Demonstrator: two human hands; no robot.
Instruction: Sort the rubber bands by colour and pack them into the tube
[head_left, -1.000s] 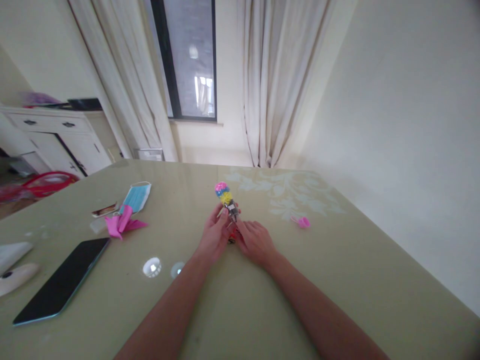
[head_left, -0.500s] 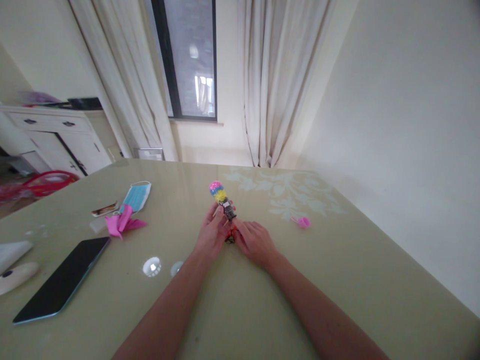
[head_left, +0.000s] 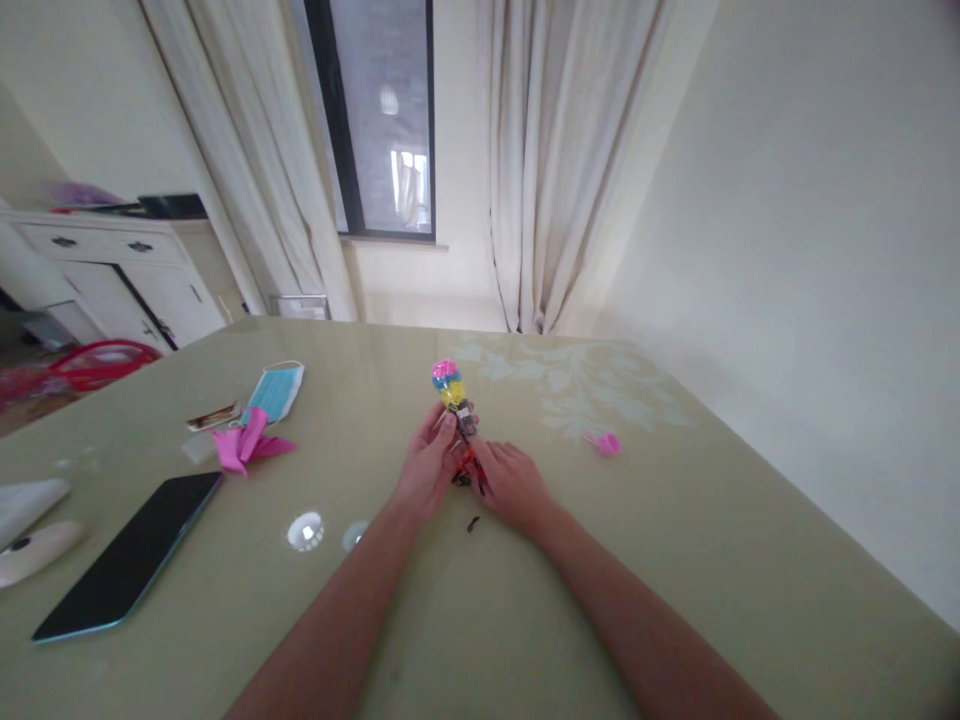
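Note:
My left hand (head_left: 429,467) is closed around a small clear bottle (head_left: 453,393) filled with pink, blue and yellow layers of tiny bands, holding it tilted on the table. My right hand (head_left: 514,483) rests beside it, fingers curled at the bottle's lower end, pinching something small and red that I cannot make out. A small dark piece (head_left: 472,523) lies on the table just in front of my hands.
On the olive table (head_left: 675,560) lie a dark tablet (head_left: 127,555), pink folded paper (head_left: 244,446), a blue face mask (head_left: 276,391), a small card (head_left: 212,417) and a pink cap (head_left: 606,443). A white object (head_left: 30,550) sits at the left edge. Curtains and a window stand behind.
The bottle tilted left and then came back more upright. A small dark piece now lies on the table in front of my hands.

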